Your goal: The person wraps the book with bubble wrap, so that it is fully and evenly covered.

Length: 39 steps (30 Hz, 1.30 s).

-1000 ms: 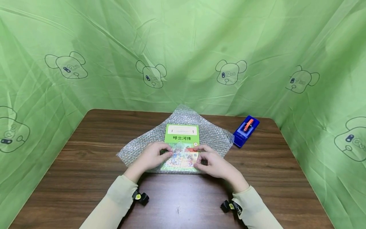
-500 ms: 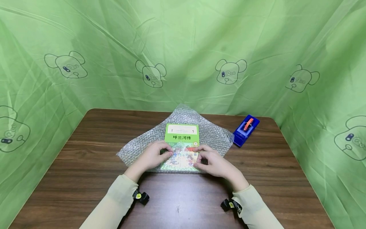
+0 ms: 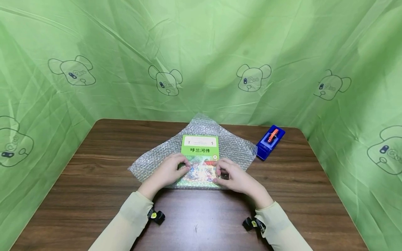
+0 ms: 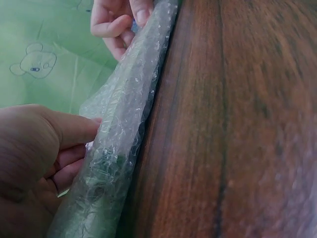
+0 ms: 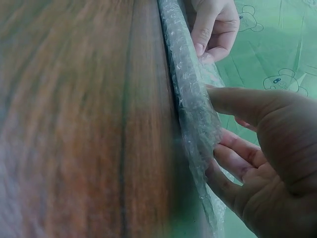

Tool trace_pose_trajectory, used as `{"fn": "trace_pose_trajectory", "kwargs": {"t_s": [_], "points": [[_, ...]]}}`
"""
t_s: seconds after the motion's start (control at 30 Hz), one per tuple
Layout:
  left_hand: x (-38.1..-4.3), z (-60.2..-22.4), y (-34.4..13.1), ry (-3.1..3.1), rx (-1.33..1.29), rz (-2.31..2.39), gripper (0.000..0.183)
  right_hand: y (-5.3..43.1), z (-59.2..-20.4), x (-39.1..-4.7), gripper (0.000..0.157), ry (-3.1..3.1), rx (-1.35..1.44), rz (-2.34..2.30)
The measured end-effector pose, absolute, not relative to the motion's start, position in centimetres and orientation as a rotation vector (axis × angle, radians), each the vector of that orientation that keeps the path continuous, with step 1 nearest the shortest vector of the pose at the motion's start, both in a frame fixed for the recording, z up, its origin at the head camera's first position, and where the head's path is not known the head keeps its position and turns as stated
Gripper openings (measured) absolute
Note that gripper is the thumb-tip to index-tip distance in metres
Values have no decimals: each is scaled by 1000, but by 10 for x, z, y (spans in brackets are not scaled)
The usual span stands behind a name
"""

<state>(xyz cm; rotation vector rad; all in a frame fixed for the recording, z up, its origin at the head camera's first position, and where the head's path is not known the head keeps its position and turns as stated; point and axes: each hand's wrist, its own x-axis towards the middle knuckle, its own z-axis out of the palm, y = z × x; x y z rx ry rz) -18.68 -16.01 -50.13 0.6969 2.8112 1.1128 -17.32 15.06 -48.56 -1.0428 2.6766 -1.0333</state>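
A book (image 3: 199,150) with a green illustrated cover lies on a sheet of bubble wrap (image 3: 237,148), whose near part is folded up over the lower cover. My left hand (image 3: 169,169) is at the book's left side, thumb and bent fingers at the free edge of the fold. Over the right side, my right hand (image 3: 233,176) holds the same flap with curled fingers and thumb. In the left wrist view the left thumb lies against the bubble wrap (image 4: 124,104). The right wrist view has the right thumb and fingertips touching the wrap (image 5: 190,94).
A blue tape dispenser (image 3: 266,148) with an orange ring stands right of the wrap, close to its right corner. The brown wooden table (image 3: 103,150) is bounded behind and at both sides by green cloth (image 3: 207,42) with printed bear heads.
The right index finger has drawn down and closer to the thumb. The left hand, book and bubble wrap have stayed nearly in place.
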Motion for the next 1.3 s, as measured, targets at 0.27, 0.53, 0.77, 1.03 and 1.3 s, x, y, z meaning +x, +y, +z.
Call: {"fn": "trace_pose_trajectory", "kwargs": {"t_s": [0.27,0.53,0.77,1.03,1.3], "points": [[-187,-504,-157,2839,729,1103,10,153,-488,-171,29,2649,-1086,-1019],[-186,-505,-155,2871,719,1073,23,153,-484,-170,39,2643,-1117,-913],[-187,-503,-157,2866,796,1044,30,153,-485,-169,33,2649,-1080,-915],[-182,-490,-166,2808,912,980,43,151,-484,-170,32,2663,-1095,-868],[-180,-484,-167,2729,1065,869,49,151,-483,-170,32,2665,-1094,-864]]}}
